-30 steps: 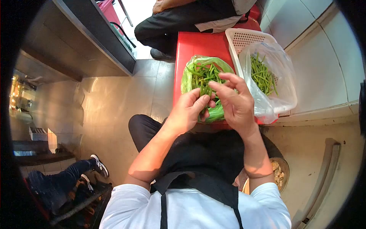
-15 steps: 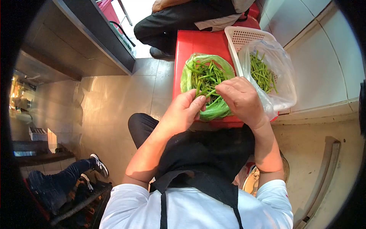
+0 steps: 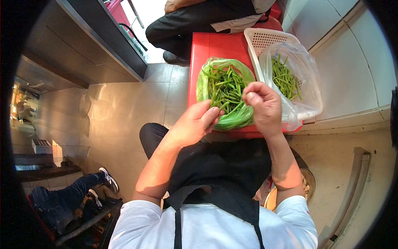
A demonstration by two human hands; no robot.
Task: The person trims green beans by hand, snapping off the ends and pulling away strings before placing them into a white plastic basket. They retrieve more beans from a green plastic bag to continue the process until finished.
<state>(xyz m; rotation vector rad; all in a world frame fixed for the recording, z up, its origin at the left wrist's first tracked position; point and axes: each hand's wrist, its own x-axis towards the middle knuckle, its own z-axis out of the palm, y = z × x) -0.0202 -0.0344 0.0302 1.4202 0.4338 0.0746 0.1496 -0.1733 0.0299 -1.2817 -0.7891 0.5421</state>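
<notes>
My left hand (image 3: 194, 123) is at the near left edge of a green plastic bag (image 3: 234, 120), thumb and fingers pinched on a green bean (image 3: 219, 107). Cut green beans (image 3: 228, 85) fill the open bag. Over the bag's right side is my right hand (image 3: 266, 108), raised with its fingers curled in; whatever is in them, if anything, is hidden. To its right, a clear plastic bag (image 3: 306, 62) with more green beans (image 3: 284, 79) lies in a white perforated basket (image 3: 269, 38).
Bag and basket rest on a red bench (image 3: 215, 46). Another person's dark-trousered leg (image 3: 182, 29) is at its far end. A tiled wall (image 3: 352, 70) borders the right side. At lower left is another person's leg in jeans (image 3: 66, 195). A round container (image 3: 306, 178) stands by my right elbow.
My right hand has moved right and away from my left, and its fingers have curled in. My left hand has shifted slightly down and left, still pinching a green bean.
</notes>
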